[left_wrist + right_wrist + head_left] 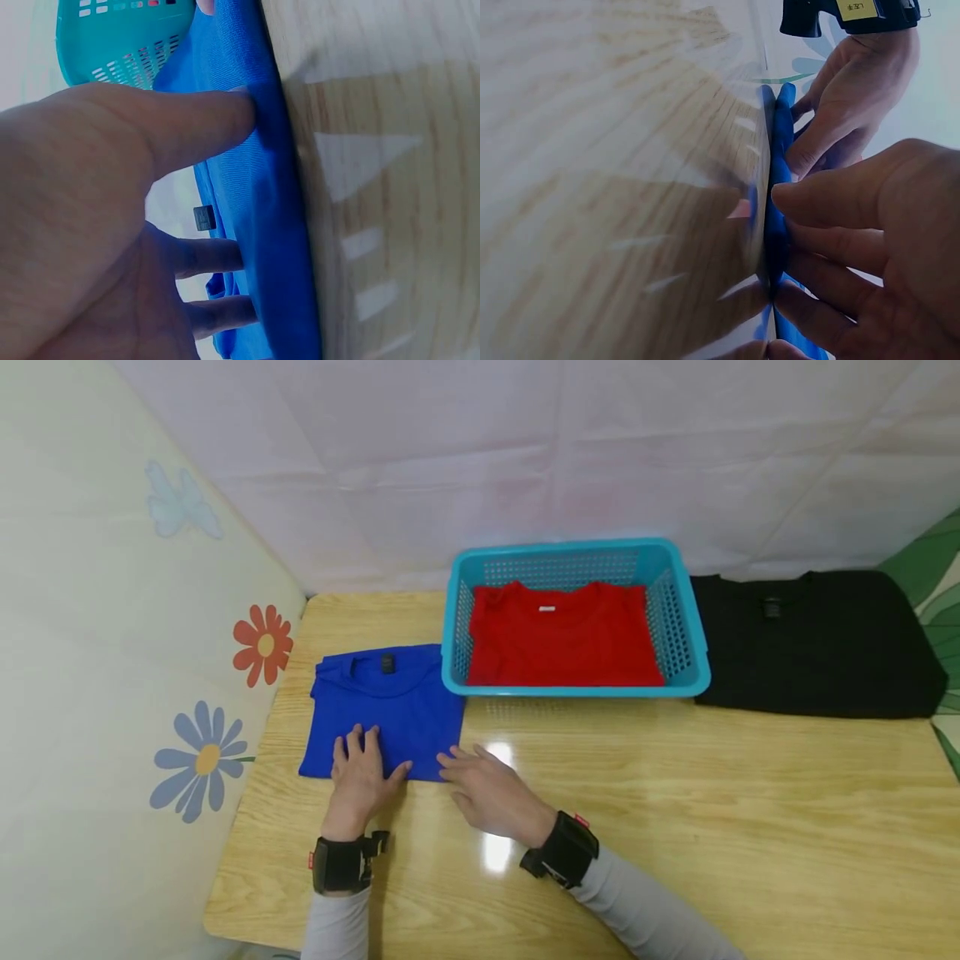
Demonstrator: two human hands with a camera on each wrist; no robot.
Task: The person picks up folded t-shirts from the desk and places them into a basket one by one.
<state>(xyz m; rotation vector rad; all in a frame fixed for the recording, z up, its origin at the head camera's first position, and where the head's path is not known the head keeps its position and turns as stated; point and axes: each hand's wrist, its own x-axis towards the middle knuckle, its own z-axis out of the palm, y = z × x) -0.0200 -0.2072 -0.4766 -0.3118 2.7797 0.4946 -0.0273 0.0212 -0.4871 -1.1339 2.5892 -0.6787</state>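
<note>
A folded blue T-shirt (420,714) lies flat on the left part of the table, its collar and dark label toward the back. My left hand (358,783) rests on its front part with fingers spread and straight. In the left wrist view, the thumb (202,124) presses the blue cloth (277,225) close to its front edge. At the shirt's front right corner is my right hand (491,793), fingers extended and relaxed. Seen from the right wrist, its fingertips touch the edge of the folded cloth (778,240), which neither hand grips.
A turquoise plastic basket (577,692) stands at the back, overlapping the blue shirt's far right corner in the head view. Inside it lies a folded red T-shirt (566,647). To its right is a folded black T-shirt (810,660) on the wooden table (720,827). Curtained wall behind.
</note>
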